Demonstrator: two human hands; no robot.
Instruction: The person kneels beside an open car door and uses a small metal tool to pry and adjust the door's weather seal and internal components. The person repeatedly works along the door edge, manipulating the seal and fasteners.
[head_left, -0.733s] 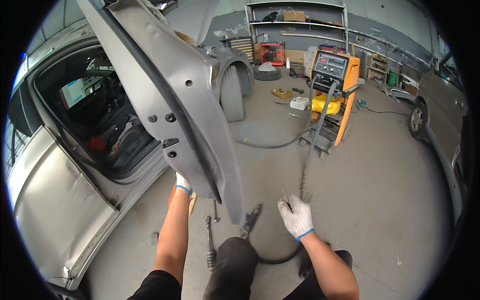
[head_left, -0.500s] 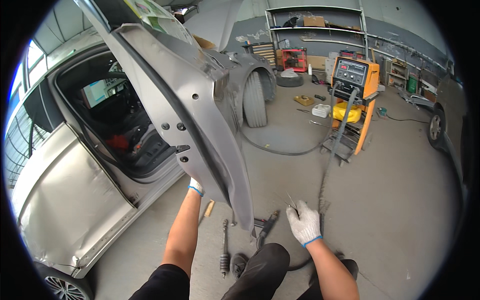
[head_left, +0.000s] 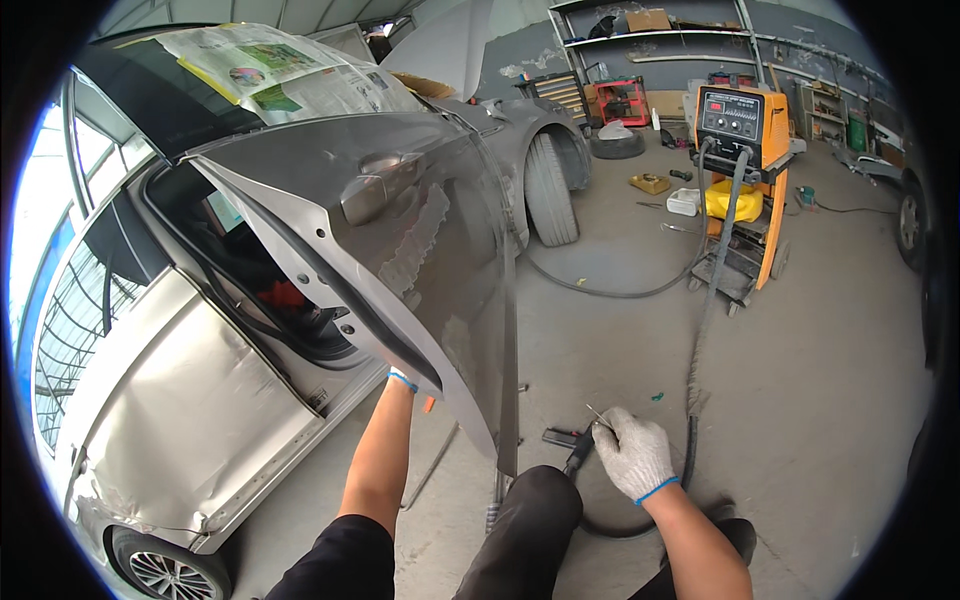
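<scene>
An open grey car door [head_left: 470, 250] stands before me, its outer face showing rough, patchy filler. My left hand [head_left: 402, 377], in a white glove with a blue cuff, reaches behind the door's lower edge; its fingers are hidden. To the right of the door, my gloved right hand [head_left: 634, 456] is closed on a thin metal rod [head_left: 596, 411], whose tip sticks out up and left. Just left of that hand, a black gun-like tool [head_left: 580, 450] with a cable lies low by my knee.
An orange welding machine [head_left: 742, 128] stands on a cart, its cables trailing over the floor. A dented silver rear door [head_left: 190, 390] is at left. Behind are a loose tyre [head_left: 617, 146] and shelving [head_left: 650, 45]. Another car [head_left: 912, 220] is at the right edge.
The door has swung relative to my view, so its outer face now shows broadly. It now covers most of the coil-ended tool on the floor. My right hand's fingers look more tightly closed.
</scene>
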